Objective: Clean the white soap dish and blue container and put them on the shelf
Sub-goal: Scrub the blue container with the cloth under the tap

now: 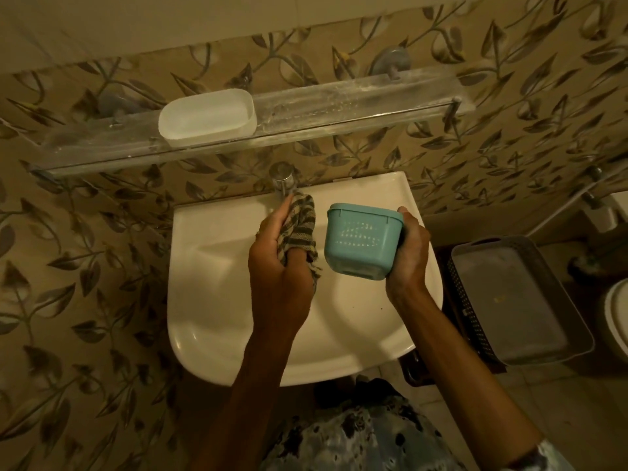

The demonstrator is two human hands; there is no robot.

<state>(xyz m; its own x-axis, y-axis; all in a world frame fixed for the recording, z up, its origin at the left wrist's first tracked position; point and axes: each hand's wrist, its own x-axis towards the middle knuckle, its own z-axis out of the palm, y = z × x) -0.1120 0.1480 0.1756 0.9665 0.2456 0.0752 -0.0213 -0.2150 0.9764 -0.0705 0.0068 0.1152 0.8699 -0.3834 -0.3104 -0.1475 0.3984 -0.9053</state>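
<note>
The right hand (409,253) holds the blue plastic container (362,243) above the right half of the white ceramic basin (217,300). The container is tipped, its perforated side facing the camera. The thumb lies on the far rim and the palm is against the right wall; the remaining fingers are hidden behind it.

The left hand (278,266) grips a striped grey-and-white cloth (300,229), fingers (282,212) curled round the bunched fabric. Cloth and container are just beside each other, with a narrow gap between them. The far end of the cloth is close to the chrome tap (282,180) at the far edge of the basin.

The white oval plastic soap dish (207,117) stands on the clear glass shelf (339,107), left of its middle. The shelf to the right of the dish is bare and carries white residue.

The wall behind is tiled in a beige leaf pattern (102,232). A grey perforated plastic basket (516,300) sits low beside the basin's right edge.
</note>
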